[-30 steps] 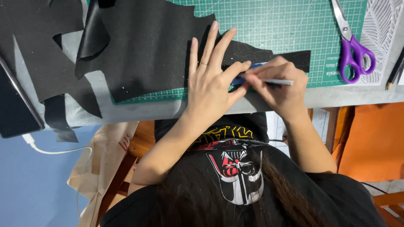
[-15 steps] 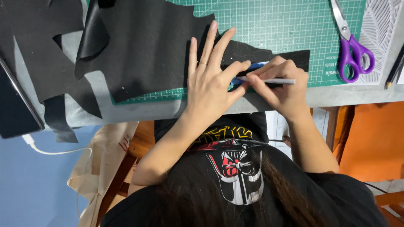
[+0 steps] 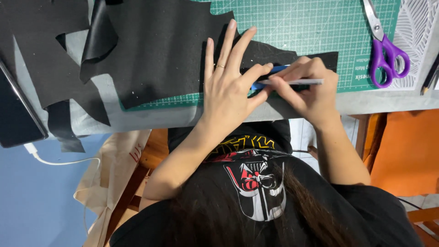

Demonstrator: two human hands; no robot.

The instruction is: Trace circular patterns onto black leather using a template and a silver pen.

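- Black sheet material (image 3: 164,50) lies spread over the green cutting mat (image 3: 311,27) on the tabletop (image 3: 379,101), filling the mat's 9 o'clock half and running as a narrow strip toward 3 o'clock, under our hands.
- Our left hand (image 3: 228,89) lies flat on the sheet, fingers spread and pointing to 12 o'clock, the thumb stretched toward 3 o'clock to meet the other hand; a ring sits on one finger.
- Our right hand (image 3: 306,87), just at 3 o'clock of the left and touching its thumb, is curled and pinches a slim white pen-like tool (image 3: 297,82) that lies nearly level, its far end pointing to 3 o'clock.
- A blue piece (image 3: 274,71) shows between thumb and knuckles; we cannot tell what it is.
- Purple-handled scissors (image 3: 384,50) rest on the mat at 2 o'clock of our right hand, well apart from it.
- A white cut-out patterned sheet (image 3: 418,36) lies beyond the scissors at the 3 o'clock edge.
- A dark phone (image 3: 16,114) with a white cable (image 3: 59,161) sits at the 9 o'clock edge.
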